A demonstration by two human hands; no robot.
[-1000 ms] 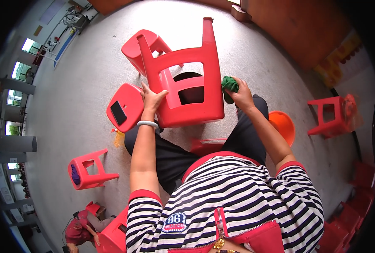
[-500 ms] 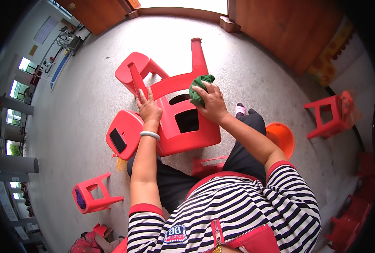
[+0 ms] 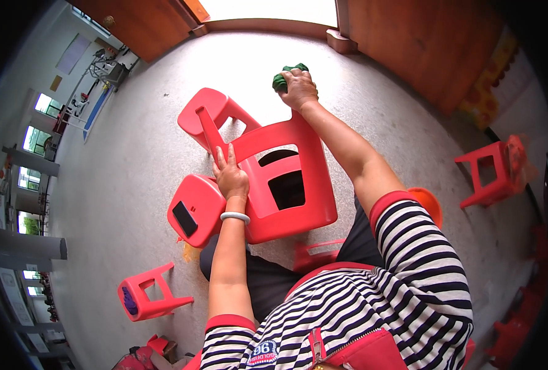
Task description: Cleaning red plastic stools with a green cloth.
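Observation:
A red plastic stool (image 3: 317, 166) lies tipped in front of me, with its legs pointing away and openings showing in its sides. My left hand (image 3: 232, 179), wearing a pale bracelet, rests on its left side near the base of a leg, fingers stretched and spread. My right hand (image 3: 300, 91) is closed round a bunched green cloth (image 3: 290, 75) at the far end of the stool's right leg. Hand and cloth hide most of that leg.
Left of the tipped stool stand a red stool (image 3: 205, 111) and another bearing a black phone (image 3: 185, 219). A small stool (image 3: 156, 293) with a purple cloth is at lower left. An orange basin (image 3: 429, 203) sits behind my right arm; another stool (image 3: 490, 169) stands at right.
My right hand has moved away from me with the green cloth, from the stool's frame to the end of its right leg. The left hand stays on the stool's left side.

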